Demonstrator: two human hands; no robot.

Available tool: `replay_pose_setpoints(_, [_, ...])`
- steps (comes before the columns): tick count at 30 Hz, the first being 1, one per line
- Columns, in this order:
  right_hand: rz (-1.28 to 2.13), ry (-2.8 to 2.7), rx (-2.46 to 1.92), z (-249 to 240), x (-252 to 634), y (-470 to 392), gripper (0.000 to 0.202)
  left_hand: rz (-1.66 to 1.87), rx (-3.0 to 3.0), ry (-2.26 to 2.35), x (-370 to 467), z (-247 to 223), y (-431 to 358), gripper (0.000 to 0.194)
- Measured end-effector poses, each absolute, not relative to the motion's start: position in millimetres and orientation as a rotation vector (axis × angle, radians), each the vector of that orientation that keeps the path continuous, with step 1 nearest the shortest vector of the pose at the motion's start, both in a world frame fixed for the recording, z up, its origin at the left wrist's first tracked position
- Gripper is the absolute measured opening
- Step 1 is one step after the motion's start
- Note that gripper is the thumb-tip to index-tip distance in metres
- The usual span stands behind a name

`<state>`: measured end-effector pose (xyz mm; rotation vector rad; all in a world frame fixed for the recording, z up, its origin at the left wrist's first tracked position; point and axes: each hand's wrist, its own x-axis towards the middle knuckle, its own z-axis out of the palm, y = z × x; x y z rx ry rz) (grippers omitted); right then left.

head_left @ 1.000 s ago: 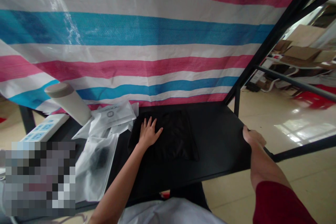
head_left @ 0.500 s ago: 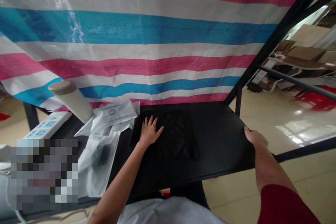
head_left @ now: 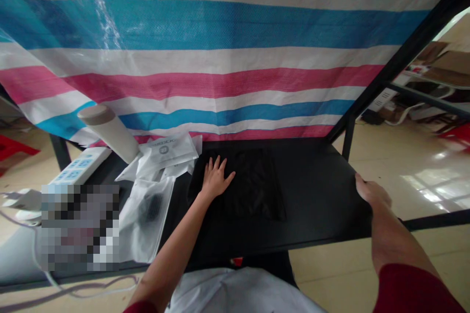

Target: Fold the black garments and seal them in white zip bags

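My left hand (head_left: 216, 180) lies flat with fingers spread on the left part of a folded black cloth item (head_left: 253, 186). That item rests on a black table (head_left: 312, 181). Over at the table's right edge, my right hand (head_left: 372, 193) is curled around the edge, its thumb side on top and the other fingers mostly hidden below.
Left of the cloth are white plastic packets (head_left: 165, 154), a frosted zip bag (head_left: 147, 220) with something dark inside, a pale bottle (head_left: 110, 132) and a white power strip (head_left: 82, 166). Cables (head_left: 91, 286) run at lower left. A striped sheet (head_left: 220, 73) hangs behind.
The view has shifted slightly, so the table and hands appear a little differently placed. Both hands keep the same places on the cloth and the table edge.
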<state>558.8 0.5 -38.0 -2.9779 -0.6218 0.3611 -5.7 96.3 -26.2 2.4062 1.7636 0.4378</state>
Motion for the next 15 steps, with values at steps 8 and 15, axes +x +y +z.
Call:
replay_pose_setpoints(8, [0.310, -0.693, -2.933, -40.8, 563.7, -2.6, 0.078, 0.899, 2.387, 1.651, -11.3, 14.2, 85.5, 0.040])
replay_pose_setpoints(15, [0.281, -0.675, -2.946, -50.0, 571.0, -3.4, 0.080, 1.214, 2.141, 1.999, -55.3, 57.2, 37.1, 0.023])
